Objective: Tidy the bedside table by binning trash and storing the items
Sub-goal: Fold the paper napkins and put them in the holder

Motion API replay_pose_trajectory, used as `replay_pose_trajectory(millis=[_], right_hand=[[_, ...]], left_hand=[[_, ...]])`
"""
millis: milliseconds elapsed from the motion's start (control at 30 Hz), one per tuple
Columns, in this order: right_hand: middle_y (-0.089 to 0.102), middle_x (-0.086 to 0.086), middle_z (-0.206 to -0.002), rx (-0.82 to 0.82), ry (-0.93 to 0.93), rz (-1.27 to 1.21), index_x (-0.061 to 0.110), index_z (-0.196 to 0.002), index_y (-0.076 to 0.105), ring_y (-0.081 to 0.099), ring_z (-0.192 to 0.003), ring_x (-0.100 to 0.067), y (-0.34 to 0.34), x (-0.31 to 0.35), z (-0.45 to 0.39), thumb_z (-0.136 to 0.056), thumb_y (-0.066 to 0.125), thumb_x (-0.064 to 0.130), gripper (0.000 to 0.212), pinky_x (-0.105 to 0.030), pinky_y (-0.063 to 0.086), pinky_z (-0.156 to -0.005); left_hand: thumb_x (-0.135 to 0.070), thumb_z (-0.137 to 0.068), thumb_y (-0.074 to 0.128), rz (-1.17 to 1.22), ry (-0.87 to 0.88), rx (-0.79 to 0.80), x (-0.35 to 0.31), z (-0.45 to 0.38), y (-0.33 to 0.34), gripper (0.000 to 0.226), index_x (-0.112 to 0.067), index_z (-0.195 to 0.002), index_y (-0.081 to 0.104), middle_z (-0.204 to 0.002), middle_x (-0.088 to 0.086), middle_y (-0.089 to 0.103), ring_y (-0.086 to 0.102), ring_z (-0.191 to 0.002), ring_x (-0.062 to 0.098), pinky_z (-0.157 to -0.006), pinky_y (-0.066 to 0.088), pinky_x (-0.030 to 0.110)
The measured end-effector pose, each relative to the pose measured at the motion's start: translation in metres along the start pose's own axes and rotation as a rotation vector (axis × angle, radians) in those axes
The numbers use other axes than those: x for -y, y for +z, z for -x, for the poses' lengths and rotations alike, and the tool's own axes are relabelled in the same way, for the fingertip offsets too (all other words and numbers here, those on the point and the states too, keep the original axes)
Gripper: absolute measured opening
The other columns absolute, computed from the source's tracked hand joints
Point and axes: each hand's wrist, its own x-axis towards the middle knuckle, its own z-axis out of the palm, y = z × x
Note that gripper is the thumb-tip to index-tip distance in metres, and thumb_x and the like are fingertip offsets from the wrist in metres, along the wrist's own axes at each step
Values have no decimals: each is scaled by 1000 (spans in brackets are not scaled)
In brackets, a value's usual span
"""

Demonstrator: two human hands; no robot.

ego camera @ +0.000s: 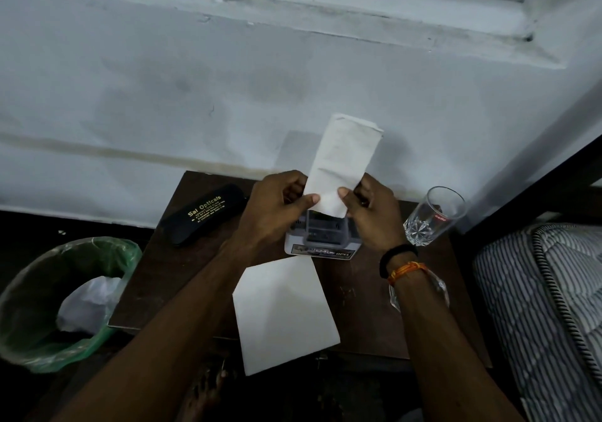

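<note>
Here, spectacle case [203, 215] marked "Sai Opticals", grey box [321, 244] "OPEL", glass [435, 215].

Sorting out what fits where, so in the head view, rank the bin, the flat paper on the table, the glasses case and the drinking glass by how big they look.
1. Bin, though it sits nearer the camera's edge.
2. Flat paper.
3. Glasses case.
4. Drinking glass; close to the case, so that order is unsure.
</note>
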Motion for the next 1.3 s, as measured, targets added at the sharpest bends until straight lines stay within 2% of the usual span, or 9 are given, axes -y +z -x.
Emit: replay_pose_trajectory(millis=[100,300,433,533,700,833,967,1067,1300], right_hand=[[73,4,-111,8,19,87,19,-121,62,69,-101,-8,-1,-2,-1,-87,74,19,36,-31,58,-87],[75,7,-82,-183,45,116,24,-94,66,72,-80,-10,0,0,-9,-80,72,49,29,-42,60,-76],[75,-1,-82,-223,24,59,16,-88,66,72,-81,-22,3,0,-14,-84,68,44,28,-50,57,-76],[74,1,-85,-236,-5,64,16,-88,65,70,-82,-18,5,-1,-15,-88,69,37,22,-48,58,-75],[73,3,-87,-271,-25,109,18,-96,60,70,-80,-13,1,-4,-14,-86,73,34,23,-38,59,-72],[71,9,-87,-262,-21,125,29,-105,45,68,-75,1,-2,-5,-14,-79,81,27,44,-11,52,-61],[67,16,-82,-217,-23,152,33,-108,40,67,-75,7,-5,-6,-16,-74,84,18,57,-6,51,-64],[69,16,-80,-196,5,130,30,-128,48,67,-77,10,-6,-7,-16,-72,86,15,70,-3,50,-68],[75,5,-86,-204,-36,231,18,-95,76,70,-81,-7,-2,-13,-13,-78,80,14,18,-32,61,-81]], left_hand=[[-22,-87,74,-67,21,-45,-3,-2,6,10,-13,-89,71,-81,-3,74,70,-76,11,-73,60,41],[-19,-85,75,-114,43,-48,-8,-5,15,20,-10,-101,66,-94,1,74,70,-85,13,-76,60,30],[-14,-83,76,-81,76,-18,-11,-5,14,60,-15,-131,40,-105,7,71,69,-92,16,-77,59,22],[-13,-85,73,-89,202,-11,-11,-6,9,60,-16,-135,39,-114,6,67,67,-93,16,-74,56,15],[-5,-87,69,-158,315,22,-10,-8,10,33,-9,-120,65,-125,8,63,64,-105,23,-79,59,29],[-5,-88,68,-234,298,9,-10,-8,13,35,-9,-123,67,-127,9,65,63,-112,25,-89,59,35],[-6,-90,68,-262,248,-9,-10,-10,12,38,-11,-128,66,-133,10,63,60,-120,27,-96,56,41],[-4,-90,66,-262,237,1,-11,-9,12,39,-10,-129,65,-134,10,63,61,-119,27,-96,56,41],[0,-92,61,-269,228,11,-6,-8,15,35,-8,-126,67,-123,13,68,64,-108,28,-98,55,43]])
